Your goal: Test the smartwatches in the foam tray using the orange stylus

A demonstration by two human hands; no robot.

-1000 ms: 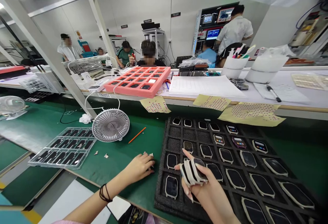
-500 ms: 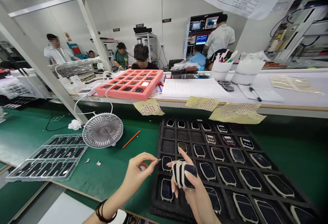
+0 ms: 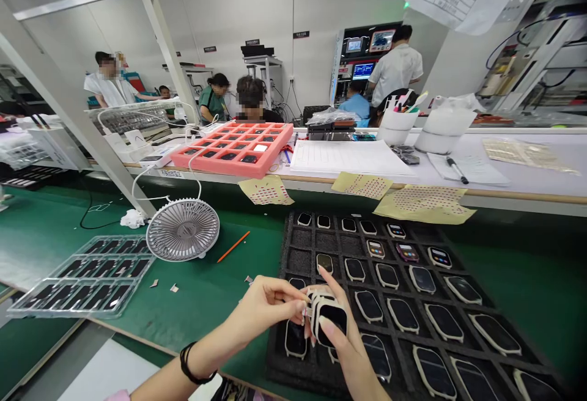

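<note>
My right hand (image 3: 342,334) grips a small stack of smartwatch bodies (image 3: 331,321) with pale frames and dark screens, thumb across the front one. At the left edge of that stack, my left hand (image 3: 279,303) is closed in a pinch, thumb and forefinger against the watch edges. Whatever lies between those fingertips is too small to make out. Below both hands, a black foam tray (image 3: 300,260) holds many more watch bodies in its square compartments; a few watches in its upper rows have lit screens.
A grey fan (image 3: 183,230), an orange stick (image 3: 233,246) and small paper scraps (image 3: 174,288) lie left of the foam tray. Further left is a clear plastic tray (image 3: 41,285) of black parts. A pink tray (image 3: 220,165) sits on the raised shelf. Several people work beyond it.
My left hand has moved right, from beside the foam tray to the stack's left edge. The stack has tilted and shifted slightly left. A scrap now shows where my left hand was.
</note>
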